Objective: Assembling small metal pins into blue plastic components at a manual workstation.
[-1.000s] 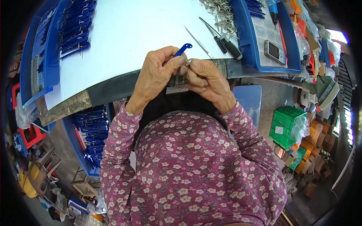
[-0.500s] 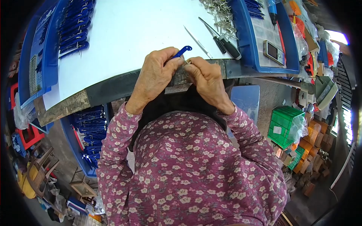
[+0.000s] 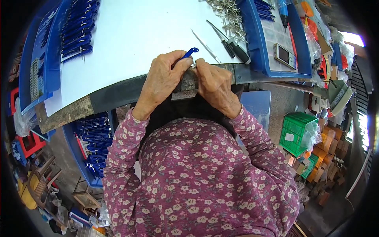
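Note:
Over the table's front edge, my left hand [image 3: 162, 77] is closed, thumb and fingers pinching a flat blue handle-like piece [image 3: 192, 51]. Its rounded end with small holes sticks out past the fingertips, pointing up and right. My right hand [image 3: 218, 86] is closed close beside it, knuckles up, fingertips nearly meeting the left thumb. A small silvery bit [image 3: 193, 66] shows between the two hands; its shape and which fingers grip it are mostly hidden. Beyond my hands lie a thin metal strip [image 3: 206, 46] and a dark-handled screwdriver [image 3: 240, 52] beside another slim black-handled tool [image 3: 227, 48].
Small metal parts [image 3: 229, 17] lie heaped at the back right. A blue tray [image 3: 265, 59] there holds a mobile phone [image 3: 285, 56]. Blue assembled pieces [image 3: 81, 29] are stacked at left by another blue tray [image 3: 53, 75]. Below the table stands a bin of blue pieces [image 3: 94, 138].
My right hand has turned, its wrist swinging slightly inward and its knuckles rolling over. My left hand stays nearly still with the blue piece, which has tipped slightly.

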A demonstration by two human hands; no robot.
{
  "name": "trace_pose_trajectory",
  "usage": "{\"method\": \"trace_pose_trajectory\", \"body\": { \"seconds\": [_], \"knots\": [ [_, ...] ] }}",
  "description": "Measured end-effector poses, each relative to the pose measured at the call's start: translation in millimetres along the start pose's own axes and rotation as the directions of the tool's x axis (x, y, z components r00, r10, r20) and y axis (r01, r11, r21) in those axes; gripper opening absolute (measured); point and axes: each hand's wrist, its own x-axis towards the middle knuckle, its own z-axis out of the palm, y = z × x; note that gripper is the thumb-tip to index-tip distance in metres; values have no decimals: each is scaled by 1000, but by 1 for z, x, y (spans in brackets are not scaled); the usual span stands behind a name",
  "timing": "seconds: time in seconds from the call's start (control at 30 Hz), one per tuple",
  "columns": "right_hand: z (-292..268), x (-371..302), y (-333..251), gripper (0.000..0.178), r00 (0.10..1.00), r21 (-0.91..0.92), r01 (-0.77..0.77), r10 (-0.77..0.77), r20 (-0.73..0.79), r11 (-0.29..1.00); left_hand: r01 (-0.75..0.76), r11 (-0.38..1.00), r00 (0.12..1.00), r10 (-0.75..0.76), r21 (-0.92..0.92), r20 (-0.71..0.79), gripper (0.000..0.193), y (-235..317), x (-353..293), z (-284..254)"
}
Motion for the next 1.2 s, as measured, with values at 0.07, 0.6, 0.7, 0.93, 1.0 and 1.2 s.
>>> {"method": "trace_pose_trajectory", "body": {
  "seconds": [0.07, 0.6, 0.7, 0.93, 1.0, 1.2],
  "knots": [
    [-1, 0, 1, 14, 1000, -22, -8, 8, 15, 1000, 92, 993, 996, -90, -72, 26, 21, 8, 0, -1],
    [-25, 7, 9, 27, 718, 698, -691, 288, 633, 189, 51, 989, 994, -36, -142, 106, 20, 2, 2, -2],
    [-19, 1, 13, 31, 665, 690, -717, 200, 719, -97, 71, 990, 992, -57, -125, 108, 23, 2, 2, -1],
    [-17, 4, 4, 29, 656, 712, -679, 287, 698, -178, 29, 998, 994, -23, -64, 103, 24, -1, 2, -4],
    [-15, 6, 3, 28, 671, 728, -679, 326, 666, -90, 30, 998, 994, -23, -63, 106, 24, 0, 5, -5],
    [-22, 18, 3, 13, 818, 606, -573, 423, 389, 552, 60, 993, 992, -49, -97, 118, 22, 17, 15, -3]
  ]
}}
